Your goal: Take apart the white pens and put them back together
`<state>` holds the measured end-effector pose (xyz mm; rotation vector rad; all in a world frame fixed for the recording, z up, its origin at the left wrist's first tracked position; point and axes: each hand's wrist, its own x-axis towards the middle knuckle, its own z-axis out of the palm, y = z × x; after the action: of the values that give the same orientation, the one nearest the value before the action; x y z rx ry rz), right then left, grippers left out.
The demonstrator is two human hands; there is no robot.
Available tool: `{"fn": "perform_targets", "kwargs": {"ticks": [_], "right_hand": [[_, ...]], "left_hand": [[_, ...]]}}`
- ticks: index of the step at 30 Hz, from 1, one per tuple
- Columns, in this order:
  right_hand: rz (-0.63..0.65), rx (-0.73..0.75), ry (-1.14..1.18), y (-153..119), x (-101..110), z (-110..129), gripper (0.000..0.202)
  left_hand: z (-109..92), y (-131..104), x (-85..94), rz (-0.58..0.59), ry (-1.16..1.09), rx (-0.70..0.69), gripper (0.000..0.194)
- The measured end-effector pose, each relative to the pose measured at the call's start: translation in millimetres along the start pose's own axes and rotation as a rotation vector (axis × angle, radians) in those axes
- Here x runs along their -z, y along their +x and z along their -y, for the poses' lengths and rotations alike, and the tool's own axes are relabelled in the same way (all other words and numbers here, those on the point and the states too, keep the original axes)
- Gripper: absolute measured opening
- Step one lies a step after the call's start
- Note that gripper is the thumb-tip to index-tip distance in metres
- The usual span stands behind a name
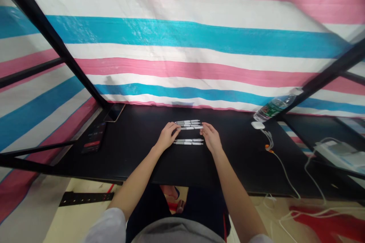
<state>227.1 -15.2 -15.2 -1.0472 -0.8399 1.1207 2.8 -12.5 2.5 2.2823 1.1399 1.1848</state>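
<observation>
Left hand (167, 136) and right hand (211, 137) pinch opposite ends of one white pen (190, 128); two pens (188, 142) lie between hands, nearer body; more pens (188, 122) just beyond.

We face a pink, white and blue striped tarp (182, 41) behind a black table (137, 159), framed by black poles (48, 34).

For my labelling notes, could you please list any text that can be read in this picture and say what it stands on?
No text can be read.
Water bottle: its green label is too blurred.
Dark phone: red and white marks on its screen are too small.
Pens between left hand and right hand: no print legible.
</observation>
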Motion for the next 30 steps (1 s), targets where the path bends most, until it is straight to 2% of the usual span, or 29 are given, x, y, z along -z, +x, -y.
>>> {"fn": "perform_targets", "kwargs": {"ticks": [4, 8, 13, 19, 21, 25, 30], "right_hand": [[0.049, -0.065, -0.04, -5, -5, 3, 0.04], [0.055, -0.027, -0.092, -6, -4, 1, 0.039], [0.158, 0.132, -0.223, -8, -2, 3, 0.028], [0.225, 0.592, -0.688, -16, -6, 11, 0.017], [0.243, 0.687, -0.781, -18, -8, 11, 0.015], [0.248, 0.761, -0.861, -18, -9, 9, 0.011], [0.198, 0.711, -0.91, -17, -5, 1, 0.009]], "left_hand": [[-4, 1, 0.7, -0.018, -0.031, -0.04, 0.021], [-5, 1, -0.3, -0.011, -0.113, -0.015, 0.023], [-4, 2, -0.7, -0.056, -0.147, 0.079, 0.031], [-1, 2, -0.9, -0.077, -0.108, 0.186, 0.041], [0, 1, -1.3, -0.07, -0.102, 0.221, 0.044], [0, 1, -1.9, -0.069, -0.108, 0.247, 0.047], [-5, 1, -3.1, 0.015, -0.244, 0.148, 0.028]]}}
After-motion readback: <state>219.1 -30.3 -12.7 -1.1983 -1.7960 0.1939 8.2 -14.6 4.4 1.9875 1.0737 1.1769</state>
